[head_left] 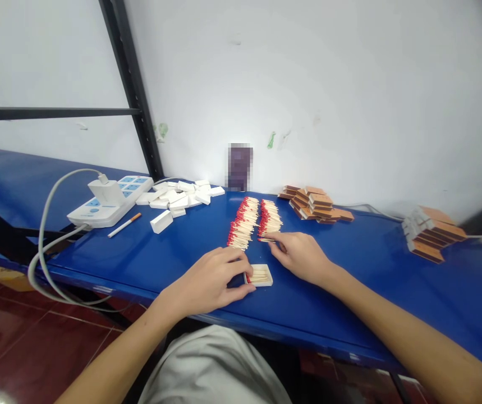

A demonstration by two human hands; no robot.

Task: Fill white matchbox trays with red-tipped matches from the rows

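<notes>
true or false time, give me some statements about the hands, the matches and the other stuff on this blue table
1. The left hand holds a small white tray with matchsticks in it. True.
2. The rows of matches have blue tips. False: the tips are red.
3. The right hand touches the near end of the rows. True.
4. The power strip lies to the right of both hands. False: it lies to their left, with a cigarette beside it.

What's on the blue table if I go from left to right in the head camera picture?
White power strip → pile of white boxes → rows of red-tipped matches → stack of brown boxes → another stack of brown boxes near the right edge.
</notes>
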